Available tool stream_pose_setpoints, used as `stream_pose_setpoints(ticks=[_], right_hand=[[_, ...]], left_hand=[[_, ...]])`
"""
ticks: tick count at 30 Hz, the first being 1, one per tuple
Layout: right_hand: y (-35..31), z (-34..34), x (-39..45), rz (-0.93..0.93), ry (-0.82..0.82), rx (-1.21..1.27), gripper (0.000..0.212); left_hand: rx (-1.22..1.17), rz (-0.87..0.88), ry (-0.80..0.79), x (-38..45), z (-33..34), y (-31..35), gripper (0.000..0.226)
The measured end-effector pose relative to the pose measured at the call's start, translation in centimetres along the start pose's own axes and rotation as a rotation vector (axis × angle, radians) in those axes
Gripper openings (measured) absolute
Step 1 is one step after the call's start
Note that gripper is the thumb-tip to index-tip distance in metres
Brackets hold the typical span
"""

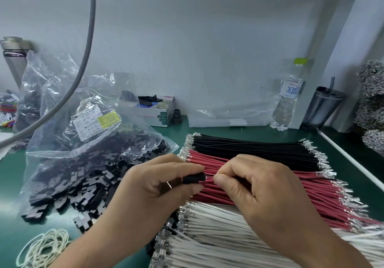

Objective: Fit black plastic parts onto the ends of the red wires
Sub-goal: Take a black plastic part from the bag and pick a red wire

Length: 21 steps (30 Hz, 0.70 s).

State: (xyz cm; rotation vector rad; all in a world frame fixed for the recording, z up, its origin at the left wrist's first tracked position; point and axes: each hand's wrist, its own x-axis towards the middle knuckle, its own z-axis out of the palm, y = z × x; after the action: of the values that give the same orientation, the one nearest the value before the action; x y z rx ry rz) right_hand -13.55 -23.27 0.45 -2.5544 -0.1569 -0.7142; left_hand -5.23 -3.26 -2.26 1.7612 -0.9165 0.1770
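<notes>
Bag label (94, 121) "500 PCS", bottle (287, 101) script unreadable

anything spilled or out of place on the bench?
Yes: black plastic parts have spilled from the open clear bag onto the green mat, some reaching the white wires. Wire bundles lie in tidy rows. The left hand holds one black part; the right hand pinches a red wire.
</notes>
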Motion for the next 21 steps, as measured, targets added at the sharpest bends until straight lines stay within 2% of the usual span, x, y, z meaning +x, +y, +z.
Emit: stream_pose_setpoints(ticks=[2, 4, 9, 21], right_hand=[[0.16, -0.24, 0.03, -0.016, 0.011, -0.022, 0.026], [0.21, -0.24, 0.11, -0.021, 0.016, 0.002, 0.024], [0.24, 0.27, 0.08, -0.050, 0.012, 0.025, 0.022], [0.16, 0.55, -0.29, -0.108, 0.043, 0.021, 0.018]], left_hand=[[0.069, 0.018, -0.016, 0.03, -0.15, 0.05, 0.017], [0.015, -0.036, -0.024, 0.03, -0.22, 0.16, 0.010], [-0.197, -0.163, -0.065, 0.08, -0.09, 0.33, 0.010], [-0.287, -0.201, -0.114, 0.06, 0.12, 0.04, 0.007]])
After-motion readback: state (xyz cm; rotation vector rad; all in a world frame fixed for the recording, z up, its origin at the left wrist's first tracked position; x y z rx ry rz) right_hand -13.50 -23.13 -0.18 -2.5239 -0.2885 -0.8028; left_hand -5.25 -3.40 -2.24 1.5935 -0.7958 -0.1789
